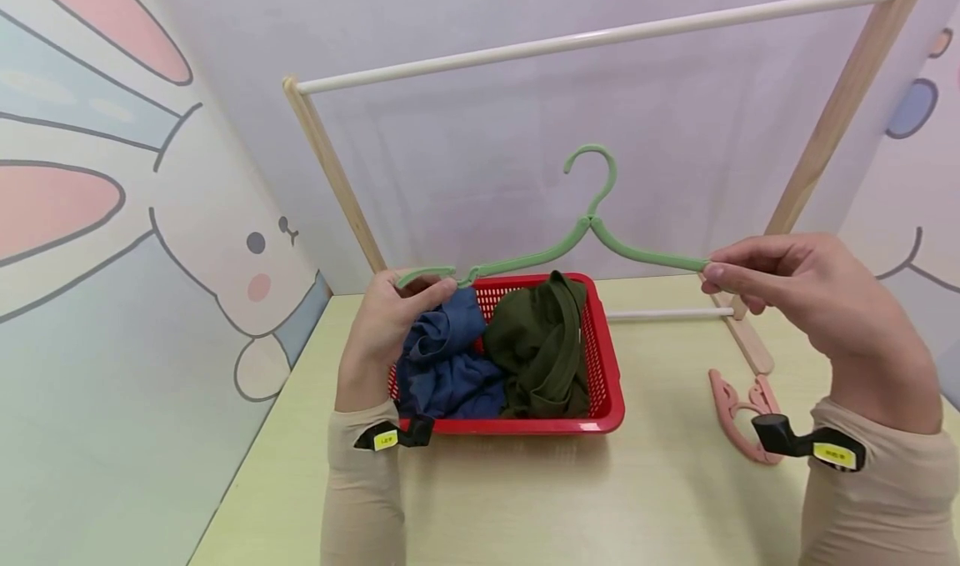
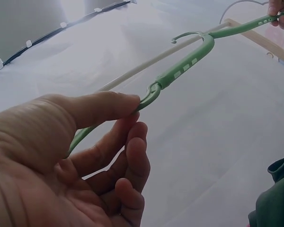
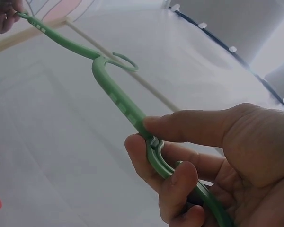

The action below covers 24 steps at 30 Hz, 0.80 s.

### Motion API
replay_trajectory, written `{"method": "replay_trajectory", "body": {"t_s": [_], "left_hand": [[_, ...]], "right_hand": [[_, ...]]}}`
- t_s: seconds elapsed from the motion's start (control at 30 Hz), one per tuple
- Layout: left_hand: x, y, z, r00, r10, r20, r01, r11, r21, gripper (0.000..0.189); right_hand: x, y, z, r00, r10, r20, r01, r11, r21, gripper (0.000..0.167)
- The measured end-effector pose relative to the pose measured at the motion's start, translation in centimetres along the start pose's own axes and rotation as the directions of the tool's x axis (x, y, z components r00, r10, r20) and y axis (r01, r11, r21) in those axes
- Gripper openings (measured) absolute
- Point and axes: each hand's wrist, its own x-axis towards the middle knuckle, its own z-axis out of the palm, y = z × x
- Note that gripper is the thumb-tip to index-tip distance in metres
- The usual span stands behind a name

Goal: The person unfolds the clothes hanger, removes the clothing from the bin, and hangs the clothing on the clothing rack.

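Note:
A green folding clothes hanger (image 1: 536, 257) is held up in the air by both hands, its hook pointing upward. My left hand (image 1: 393, 316) pinches the left arm of the hanger between thumb and fingers, near a hinge seen close up in the left wrist view. At the other end, my right hand (image 1: 795, 291) grips the right arm, thumb beside the joint and fingers curled round the end piece (image 3: 163, 165). Below the hanger stands a red basket (image 1: 611, 391) with a blue garment (image 1: 450, 366) and a dark green garment (image 1: 540, 345) inside.
A wooden rack with a white rail (image 1: 600, 39) stands behind, its right post (image 1: 840, 103) rising past my right hand. On the table (image 1: 510, 499), a folded pink hanger (image 1: 738, 424) lies to the right. Rabbit-printed panels (image 1: 135, 399) border the left and right.

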Motion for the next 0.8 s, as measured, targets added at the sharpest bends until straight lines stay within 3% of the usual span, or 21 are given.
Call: {"method": "replay_trajectory", "body": {"t_s": [0.23,0.5,0.8], "left_hand": [[0.05,0.07,0.06,0.999,-0.042,0.031,0.039,0.995,0.092,0.025],[0.05,0.01,0.38,0.998,-0.049,0.033,0.044,0.989,0.139,0.014],[0.09,-0.12,0.63,0.999,-0.037,0.031,0.029,0.972,0.232,0.017]], "right_hand": [[0.01,0.02,0.12,1.0,-0.013,-0.018,0.013,1.0,0.018,0.013],[0.12,-0.11,0.32,0.999,-0.014,-0.029,0.015,0.999,0.041,0.016],[0.18,-0.37,0.54,0.998,0.008,-0.063,-0.006,0.999,0.038,0.017]]}}
